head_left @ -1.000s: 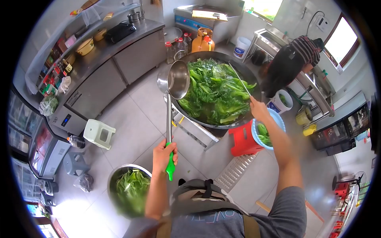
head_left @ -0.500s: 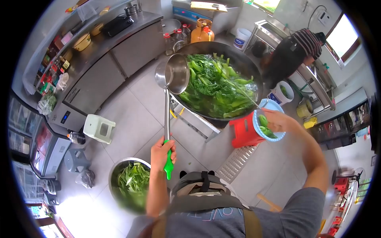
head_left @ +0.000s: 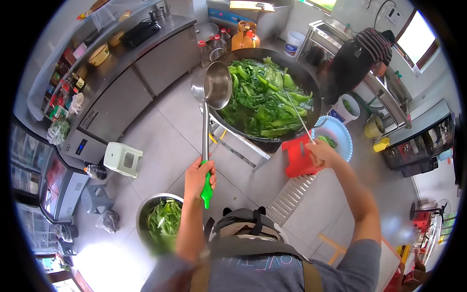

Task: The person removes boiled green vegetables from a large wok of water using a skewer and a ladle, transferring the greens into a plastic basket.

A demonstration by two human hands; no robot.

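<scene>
My left hand (head_left: 198, 177) is wrapped round the green grip of a long-handled metal ladle (head_left: 218, 86). The ladle's deep bowl sits at the left rim of a big dark wok (head_left: 315, 92), which is full of leafy greens (head_left: 267, 100) in liquid. In my right hand (head_left: 321, 153), closed, is a pair of long chopsticks (head_left: 297, 114), or a similar thin stick; I cannot tell if there are one or two. Its far end reaches into the greens. Just beyond that hand, a light blue basket (head_left: 344, 136) holds some greens, beside a red plastic stool (head_left: 295, 156).
A metal bowl of cut greens (head_left: 163, 221) stands on the floor at lower left. An orange gas cylinder (head_left: 244, 36) and bottles are behind the wok. A person (head_left: 357, 61) bends over the sink at right. A white stool (head_left: 122, 159) stands left.
My right hand has moved left, away from the blue basket and closer to the wok's front rim. The greens in the wok have shifted. My left hand keeps hold of the ladle.
</scene>
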